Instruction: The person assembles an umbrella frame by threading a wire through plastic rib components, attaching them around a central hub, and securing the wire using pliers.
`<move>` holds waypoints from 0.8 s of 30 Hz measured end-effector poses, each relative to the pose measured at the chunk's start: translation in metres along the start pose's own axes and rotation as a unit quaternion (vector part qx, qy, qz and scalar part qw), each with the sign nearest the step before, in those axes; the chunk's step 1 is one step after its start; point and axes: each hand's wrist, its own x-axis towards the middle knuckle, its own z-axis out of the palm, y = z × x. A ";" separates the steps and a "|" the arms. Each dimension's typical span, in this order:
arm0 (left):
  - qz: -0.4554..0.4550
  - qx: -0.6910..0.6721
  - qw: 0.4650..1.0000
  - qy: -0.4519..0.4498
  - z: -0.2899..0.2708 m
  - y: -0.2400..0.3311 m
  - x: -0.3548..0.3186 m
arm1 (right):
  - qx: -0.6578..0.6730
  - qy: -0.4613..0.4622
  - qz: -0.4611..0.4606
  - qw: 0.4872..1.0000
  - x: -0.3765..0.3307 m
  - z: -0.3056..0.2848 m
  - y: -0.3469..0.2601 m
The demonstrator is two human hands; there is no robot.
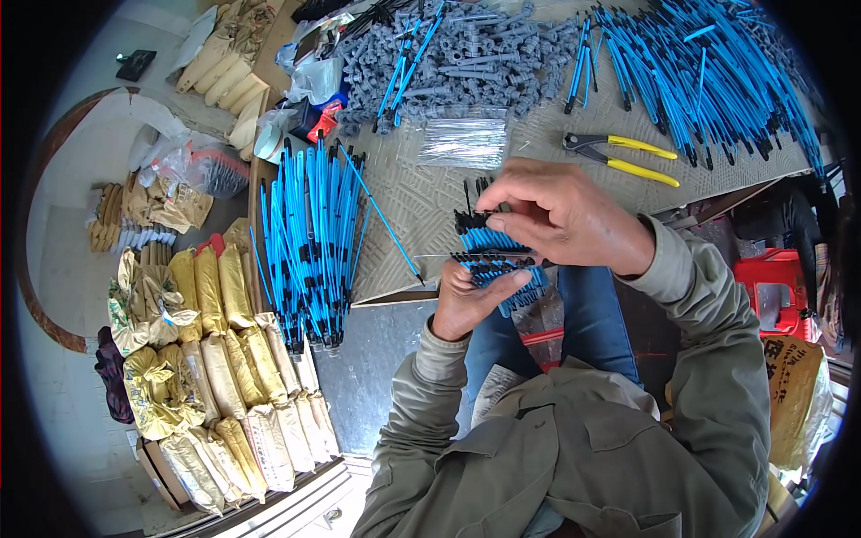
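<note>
Bright light, white glare near lower edge, strong fisheye curvature

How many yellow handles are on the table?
2: the upper handle and the lower handle, both on the pliers beyond the right hand. Neither is hidden.

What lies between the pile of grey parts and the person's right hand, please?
A clear packet of thin silvery pieces lies between the pile of grey parts and the right hand, as the head view shows.

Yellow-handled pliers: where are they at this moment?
In the head view's upper right, the pliers lie on the worktop, right of the silver-strip packet, just beyond the right hand.
</note>
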 end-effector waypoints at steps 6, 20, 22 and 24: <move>-0.004 -0.014 1.000 0.015 0.003 0.003 0.001 | 0.027 -0.013 -0.006 1.000 0.002 0.000 0.000; 0.038 0.035 0.999 -0.018 0.001 0.000 0.002 | -0.023 -0.021 -0.051 0.998 0.011 -0.007 -0.004; 0.011 0.019 1.000 0.000 0.004 0.001 0.000 | -0.026 -0.014 -0.046 0.999 0.009 -0.005 -0.003; 0.006 0.008 1.000 0.003 0.004 0.002 0.000 | -0.036 0.006 -0.035 0.999 0.006 -0.003 -0.002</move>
